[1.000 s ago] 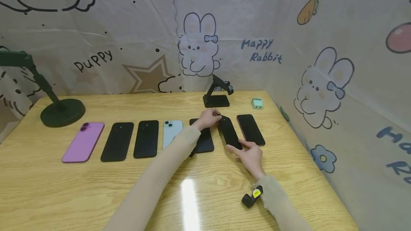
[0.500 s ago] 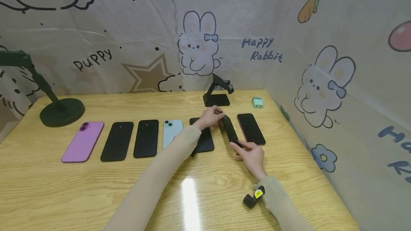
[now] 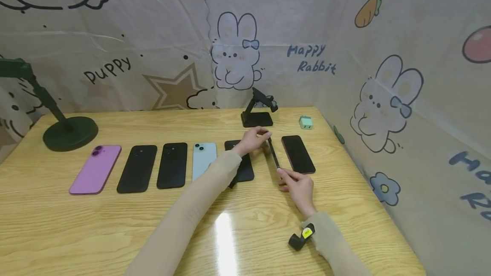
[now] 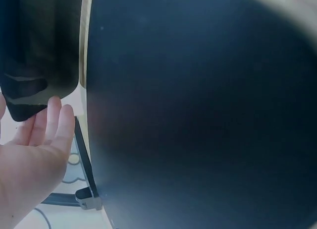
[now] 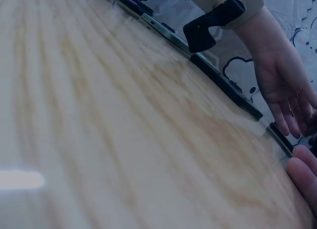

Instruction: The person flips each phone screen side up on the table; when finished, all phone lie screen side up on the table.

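Observation:
A black smartphone (image 3: 274,154) is tipped up off the table, edge-on in the head view, held between my two hands. My left hand (image 3: 253,139) pinches its far end, and my right hand (image 3: 299,188) pinches its near end. In the left wrist view its dark glossy face (image 4: 44,45) shows above the fingers of my left hand (image 4: 34,162). To the right lies another dark phone (image 3: 298,154). A dark phone (image 3: 244,169) lies partly hidden under my left forearm. Fingertips of my right hand (image 5: 302,172) show at the right wrist view's edge.
Leftward in the row lie a light blue phone (image 3: 204,158), two black phones (image 3: 172,166) and a purple phone (image 3: 96,169). Behind stand a black phone stand (image 3: 258,116), a mint charger plug (image 3: 305,122) and a green lamp (image 3: 70,133). A patterned cloth wall (image 3: 383,109) borders the right.
The held phone has turned about its long axis, from its broad back facing up to edge-on. Both hands keep their hold and shift only slightly. The other phones stay in place.

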A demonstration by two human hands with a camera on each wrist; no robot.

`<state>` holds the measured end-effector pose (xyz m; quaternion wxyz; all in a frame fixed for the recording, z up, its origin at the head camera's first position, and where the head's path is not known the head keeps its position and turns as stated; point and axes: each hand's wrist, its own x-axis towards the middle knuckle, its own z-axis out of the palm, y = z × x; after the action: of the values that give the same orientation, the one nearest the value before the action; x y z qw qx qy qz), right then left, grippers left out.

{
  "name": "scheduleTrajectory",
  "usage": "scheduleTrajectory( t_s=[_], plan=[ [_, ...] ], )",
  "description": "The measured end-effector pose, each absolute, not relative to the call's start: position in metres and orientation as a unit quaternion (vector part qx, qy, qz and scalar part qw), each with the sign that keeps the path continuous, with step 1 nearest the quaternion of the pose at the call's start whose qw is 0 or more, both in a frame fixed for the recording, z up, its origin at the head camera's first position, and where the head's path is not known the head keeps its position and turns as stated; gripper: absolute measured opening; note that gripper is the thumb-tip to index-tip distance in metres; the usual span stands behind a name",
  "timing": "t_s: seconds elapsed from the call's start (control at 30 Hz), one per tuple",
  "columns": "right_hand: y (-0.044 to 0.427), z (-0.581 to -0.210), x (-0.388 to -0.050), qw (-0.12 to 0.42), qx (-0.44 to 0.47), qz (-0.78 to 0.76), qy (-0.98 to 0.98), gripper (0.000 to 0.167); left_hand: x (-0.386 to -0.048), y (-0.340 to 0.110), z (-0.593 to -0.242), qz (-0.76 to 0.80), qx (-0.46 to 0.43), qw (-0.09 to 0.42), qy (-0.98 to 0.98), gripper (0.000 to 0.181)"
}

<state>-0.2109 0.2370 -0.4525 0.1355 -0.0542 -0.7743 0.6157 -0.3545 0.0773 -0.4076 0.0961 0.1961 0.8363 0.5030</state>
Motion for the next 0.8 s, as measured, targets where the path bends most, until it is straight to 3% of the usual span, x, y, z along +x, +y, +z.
scheduleTrajectory(
  t_s=[0.47, 0.8],
  plan=[
    [0.2365, -0.4547, -0.2106, 0.157, -0.032, 0.649, -0.744, 0.029, -0.3555, 0.0774, -0.407, 0.498, 0.206, 0.11, 0.835, 0.048],
    [0.2357, -0.4553, -0.2092, 0.187, -0.015, 0.663, -0.725, 0.029, -0.3554, 0.0796, -0.4075, 0.513, 0.211, 0.201, 0.807, 0.06]
  ],
)
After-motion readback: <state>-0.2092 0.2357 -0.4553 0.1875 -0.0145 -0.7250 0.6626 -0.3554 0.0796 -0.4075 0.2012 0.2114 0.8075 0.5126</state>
